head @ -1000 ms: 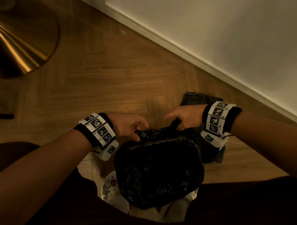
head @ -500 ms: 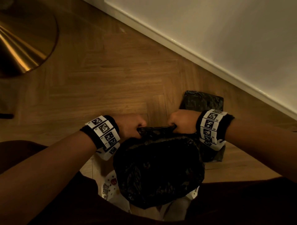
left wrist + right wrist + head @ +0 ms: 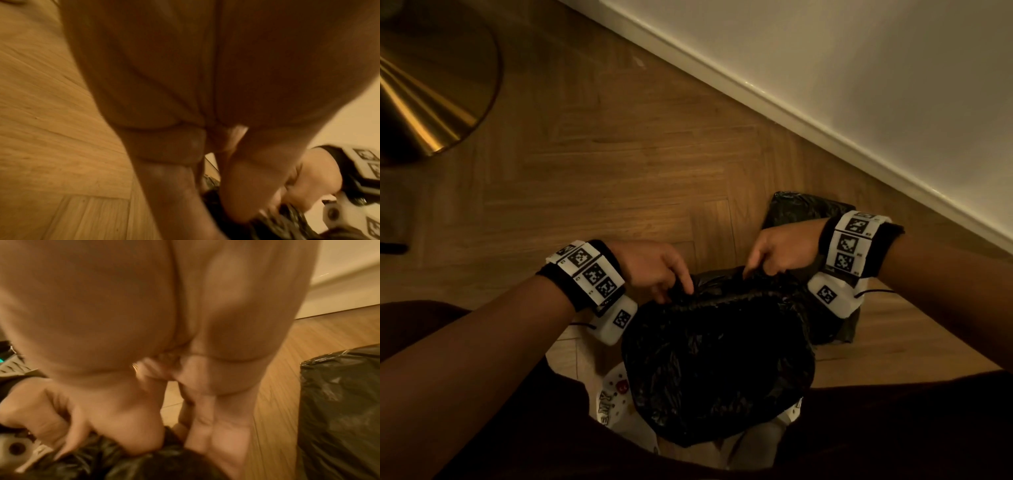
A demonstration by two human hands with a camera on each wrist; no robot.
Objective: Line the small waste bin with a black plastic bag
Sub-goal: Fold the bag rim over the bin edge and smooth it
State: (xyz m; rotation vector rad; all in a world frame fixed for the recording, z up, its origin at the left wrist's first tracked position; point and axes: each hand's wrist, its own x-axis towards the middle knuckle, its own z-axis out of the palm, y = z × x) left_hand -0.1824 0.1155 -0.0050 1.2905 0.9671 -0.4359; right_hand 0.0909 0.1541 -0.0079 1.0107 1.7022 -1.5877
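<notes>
Both hands (image 3: 722, 263) on bag (image 3: 717, 363), bin hidden

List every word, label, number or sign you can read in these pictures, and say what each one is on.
"MY" in black letters, on the white object with red marks showing under the black bag; further letters below it run out of sight.
Black-and-white square code markers, patterns rather than words, on the left wristband and the right wristband.
Tiny characters beside those markers: too small to read.
Both wrist views: no readable text.
</notes>
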